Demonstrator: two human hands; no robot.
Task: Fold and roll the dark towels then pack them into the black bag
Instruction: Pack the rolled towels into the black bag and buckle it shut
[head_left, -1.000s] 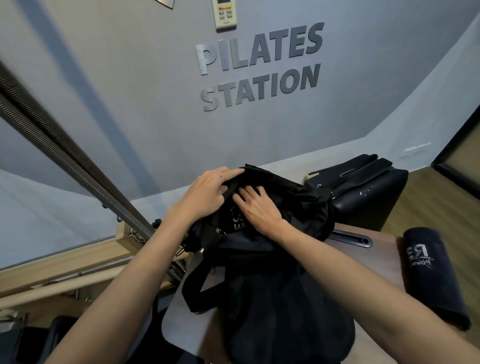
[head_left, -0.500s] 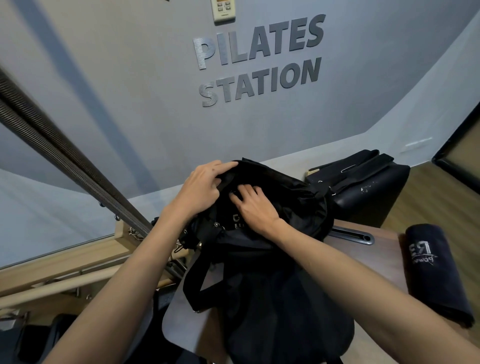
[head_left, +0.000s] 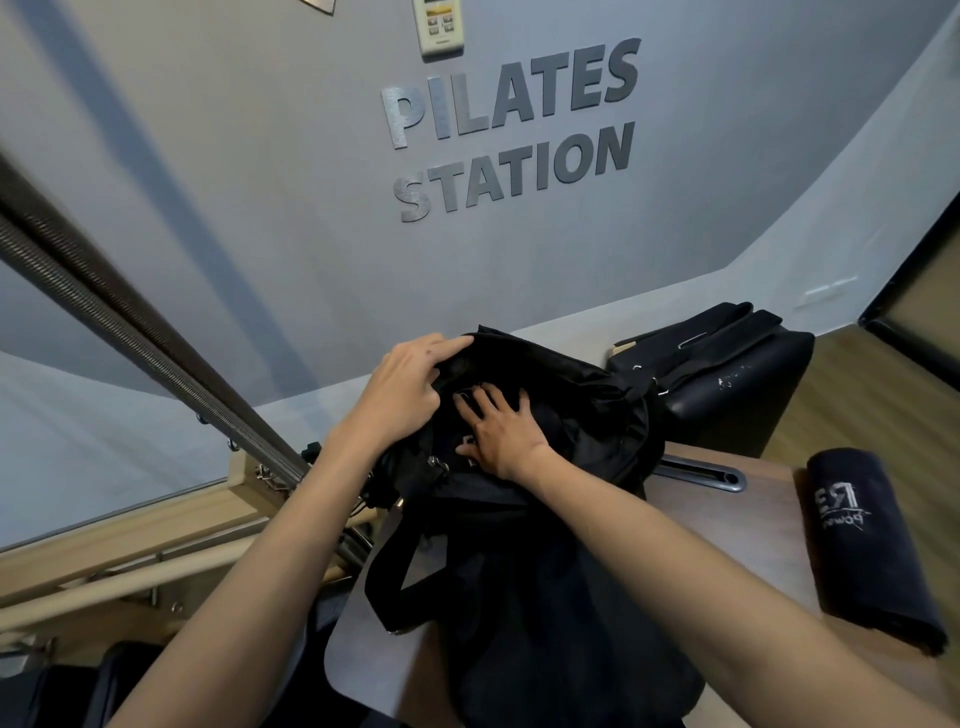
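The left hand (head_left: 402, 384) grips the far rim of the bag (head_left: 545, 519), fingers curled over the black fabric and holding the mouth up. The right hand (head_left: 493, 426) lies inside that mouth, flat, fingers spread wide and pressed down on dark cloth with a bit of white print beside the palm; it clasps nothing. Whether that cloth is a towel or the bag's own lining cannot be told. Both forearms reach in from the bottom of the view, bare.

The bag rests on a brown table (head_left: 727, 519), its body sagging toward the near edge, and a strap (head_left: 387, 587) loops down over the table's left corner. On the right part of the table, well apart from the bag, lies a rolled towel (head_left: 867, 540), dark, with white lettering on top. A grey slotted handle (head_left: 701, 470) lies on the table just behind the bag.

Beyond the table stands a black padded box (head_left: 727, 379) with straps across its top. To the left, long coil springs (head_left: 130, 322) run slantwise to a pale wooden frame (head_left: 156, 525). The grey wall (head_left: 260, 208) behind carries the letters PILATES STATION (head_left: 514, 130), with a remote (head_left: 441, 26) mounted above them.
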